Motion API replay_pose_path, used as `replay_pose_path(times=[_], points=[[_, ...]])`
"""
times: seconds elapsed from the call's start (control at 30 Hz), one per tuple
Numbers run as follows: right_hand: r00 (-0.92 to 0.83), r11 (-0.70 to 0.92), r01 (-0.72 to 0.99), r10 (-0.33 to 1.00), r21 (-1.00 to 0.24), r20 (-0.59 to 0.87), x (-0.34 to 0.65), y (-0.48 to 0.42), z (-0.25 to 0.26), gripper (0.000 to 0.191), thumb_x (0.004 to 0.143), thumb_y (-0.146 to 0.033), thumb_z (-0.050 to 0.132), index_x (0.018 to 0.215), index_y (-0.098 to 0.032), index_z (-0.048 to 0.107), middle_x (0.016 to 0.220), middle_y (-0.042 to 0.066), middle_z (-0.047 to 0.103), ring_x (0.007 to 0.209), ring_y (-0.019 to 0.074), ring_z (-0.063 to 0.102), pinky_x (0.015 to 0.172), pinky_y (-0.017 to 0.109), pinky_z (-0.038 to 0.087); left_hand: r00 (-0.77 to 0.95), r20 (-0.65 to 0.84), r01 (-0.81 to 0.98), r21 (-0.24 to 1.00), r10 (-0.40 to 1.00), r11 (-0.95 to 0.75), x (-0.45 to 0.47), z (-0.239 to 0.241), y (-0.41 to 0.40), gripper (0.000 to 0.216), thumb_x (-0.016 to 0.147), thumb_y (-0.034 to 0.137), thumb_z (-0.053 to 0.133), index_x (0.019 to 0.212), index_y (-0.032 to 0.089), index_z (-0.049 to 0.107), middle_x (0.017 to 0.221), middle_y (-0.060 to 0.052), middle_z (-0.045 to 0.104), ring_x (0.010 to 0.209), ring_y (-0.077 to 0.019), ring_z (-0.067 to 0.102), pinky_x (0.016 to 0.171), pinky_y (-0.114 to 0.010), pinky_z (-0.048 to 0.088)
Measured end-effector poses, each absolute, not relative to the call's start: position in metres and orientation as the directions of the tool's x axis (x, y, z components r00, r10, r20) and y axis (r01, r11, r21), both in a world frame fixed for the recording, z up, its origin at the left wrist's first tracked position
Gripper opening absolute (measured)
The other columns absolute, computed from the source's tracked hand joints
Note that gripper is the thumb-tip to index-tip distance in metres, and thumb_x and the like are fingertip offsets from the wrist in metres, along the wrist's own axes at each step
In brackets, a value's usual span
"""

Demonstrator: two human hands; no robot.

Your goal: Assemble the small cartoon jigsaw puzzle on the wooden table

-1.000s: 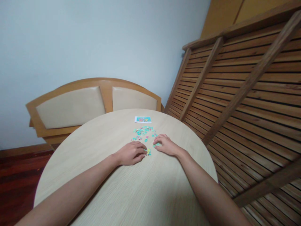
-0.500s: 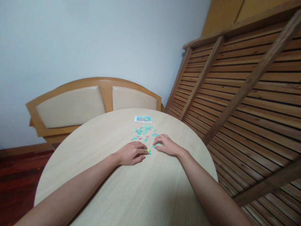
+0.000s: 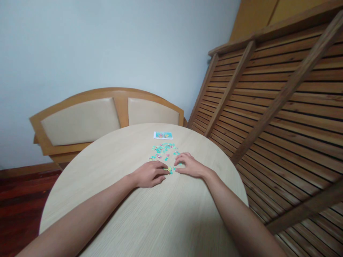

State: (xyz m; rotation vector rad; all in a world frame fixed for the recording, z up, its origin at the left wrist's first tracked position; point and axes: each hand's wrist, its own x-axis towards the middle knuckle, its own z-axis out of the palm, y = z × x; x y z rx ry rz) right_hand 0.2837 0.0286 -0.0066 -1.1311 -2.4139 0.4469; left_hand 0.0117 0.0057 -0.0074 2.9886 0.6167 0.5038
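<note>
My left hand lies on the table with its fingers stretched out, the fingertips touching a small cluster of yellow and teal jigsaw puzzle pieces. Just right of that cluster, my right hand rests with its thumb and fingers curved and apart. A small teal puzzle piece lies by the right thumb tip, beside the cluster. Beyond both hands is a loose spread of mostly teal puzzle pieces, with a few pink ones among them. My fingers hide part of the nearest pieces.
A small picture card in teal, pink and yellow lies behind the loose pieces. The round wooden table stands before a padded headboard. A slatted wooden frame leans along the right side.
The small teal piece by my right fingertips has shifted slightly toward the cluster. My right thumb has moved slightly down and its gap from the fingers is wider. My left hand stays almost still.
</note>
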Motion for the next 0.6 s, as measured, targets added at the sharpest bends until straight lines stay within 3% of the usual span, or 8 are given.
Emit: replay_pose_path(times=[0.27, 0.6], points=[[-0.575, 0.584, 0.645, 0.796, -0.493, 0.191, 0.2826, 0.0295, -0.0065, 0.018, 0.077, -0.036, 0.078, 0.091, -0.025, 0.075, 0.119, 0.006, 0.064, 0.12, 0.026, 0.048, 0.107, 0.043, 0.033, 0.862, 0.286, 0.405, 0.11, 0.419, -0.908, 0.0107, -0.0086, 0.0052, 0.037, 0.097, 0.031, 0.048, 0.131, 0.022, 0.06, 0.131, -0.01, 0.062, 0.12, -0.0252, 0.059, 0.104, -0.039, 0.046], [-0.618, 0.625, 0.575, 0.755, -0.528, 0.221, 0.2799, 0.0285, -0.0077, 0.018, 0.077, -0.036, 0.078, 0.09, -0.024, 0.074, 0.114, 0.005, 0.066, 0.123, 0.026, 0.048, 0.109, 0.043, 0.033, 0.866, 0.303, 0.373, 0.136, 0.397, -0.918, 0.0109, -0.0085, 0.0054, 0.039, 0.096, 0.03, 0.05, 0.133, 0.022, 0.059, 0.131, -0.011, 0.062, 0.12, -0.0257, 0.059, 0.104, -0.04, 0.047]])
